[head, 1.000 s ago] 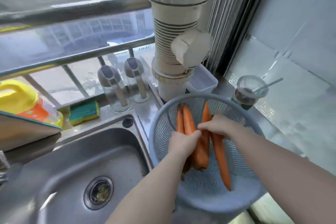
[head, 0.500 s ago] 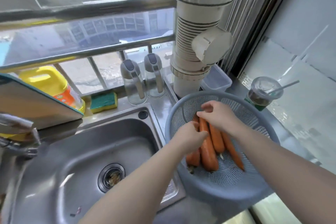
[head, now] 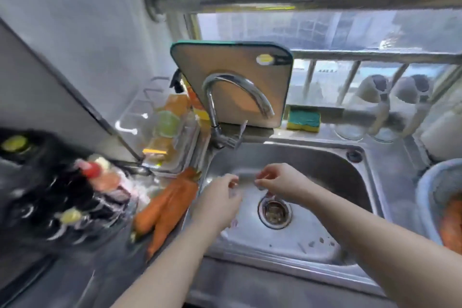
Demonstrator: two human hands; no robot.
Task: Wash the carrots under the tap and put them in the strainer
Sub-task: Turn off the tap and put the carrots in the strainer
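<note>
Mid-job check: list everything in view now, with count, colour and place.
sink: one, steel, centre.
tap: one, chrome, behind the sink's left corner.
chopping board: one, tan with green edge, upright behind the tap.
sponge: one, green and yellow, ledge behind the sink.
loose carrots: several, orange, counter left of the sink.
strainer: one, pale blue, right edge.
carrots in the strainer: count hidden, orange.
bottles: two, clear, sill at right.
left hand: empty, over the sink.
right hand: empty, above the drain.

- The tap (head: 237,92) is arching over the sink's (head: 325,165) back-left corner, leaving its middle open.
- The carrots (head: 167,205) are crowding the bench (head: 112,277) left of it.
</note>
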